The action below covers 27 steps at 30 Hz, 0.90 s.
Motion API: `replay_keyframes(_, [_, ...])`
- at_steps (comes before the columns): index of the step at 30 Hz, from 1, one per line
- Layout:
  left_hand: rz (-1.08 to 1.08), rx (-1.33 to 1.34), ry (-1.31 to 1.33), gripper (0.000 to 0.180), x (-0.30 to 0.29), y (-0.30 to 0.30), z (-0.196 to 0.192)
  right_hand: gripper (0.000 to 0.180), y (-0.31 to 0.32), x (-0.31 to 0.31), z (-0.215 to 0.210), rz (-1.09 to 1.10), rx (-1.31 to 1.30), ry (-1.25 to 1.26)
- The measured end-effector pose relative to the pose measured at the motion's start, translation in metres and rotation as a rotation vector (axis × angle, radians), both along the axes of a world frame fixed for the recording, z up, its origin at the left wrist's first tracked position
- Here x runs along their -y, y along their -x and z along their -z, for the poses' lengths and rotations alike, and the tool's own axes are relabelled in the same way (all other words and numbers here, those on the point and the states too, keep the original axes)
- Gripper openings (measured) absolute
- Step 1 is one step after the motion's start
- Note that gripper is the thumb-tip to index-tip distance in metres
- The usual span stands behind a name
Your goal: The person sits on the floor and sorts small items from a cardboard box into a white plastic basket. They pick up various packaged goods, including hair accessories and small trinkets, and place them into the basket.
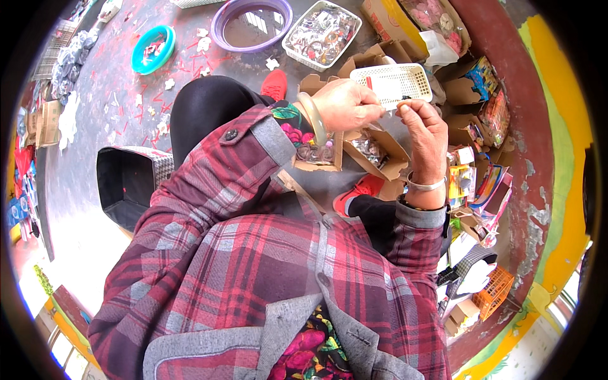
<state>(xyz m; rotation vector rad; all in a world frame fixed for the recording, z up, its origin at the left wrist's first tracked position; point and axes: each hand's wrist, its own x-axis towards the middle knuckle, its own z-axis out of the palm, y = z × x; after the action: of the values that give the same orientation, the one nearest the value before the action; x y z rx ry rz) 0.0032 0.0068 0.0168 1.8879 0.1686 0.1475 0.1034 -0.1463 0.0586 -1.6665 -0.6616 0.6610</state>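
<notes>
My left hand [347,104], with a pale bangle [311,114] at its wrist, is closed, fingertips pressed together. Whatever it may pinch is too small to make out. Close to its right, my right hand [424,126] pinches a tiny dark piece [405,98] between thumb and forefinger; its kind cannot be told. A small gap shows between the two sets of fingertips. Just beyond them is a cream plastic basket [418,75] with a red item [369,83] at its left side. Below my hands, an open cardboard box [394,154] holds small wrapped pieces.
Farther off stand a white basket [287,45] of small packaged items, a purple basin [215,28] and a turquoise basin [134,60]. Cardboard boxes and goods line the right wall. A black fabric bin [117,183] lies left of my knee. White and red scraps litter the floor.
</notes>
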Motion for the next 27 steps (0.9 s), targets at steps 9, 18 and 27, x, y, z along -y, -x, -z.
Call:
replay_keyframes(9, [-0.194,-0.002,0.235,0.023,0.001,-0.002,0.000,0.018,0.016,-0.008,0.012,0.097,0.864,0.169])
replay_keyframes(18, [-0.127,0.022,0.371,0.024,0.005,-0.003,0.006,0.013,0.021,-0.013,0.019,0.130,0.879,0.021])
replay_keyframes(27, [-0.107,0.098,0.229,0.023,0.007,0.001,-0.004,0.009,0.022,-0.011,0.020,0.194,0.627,0.035])
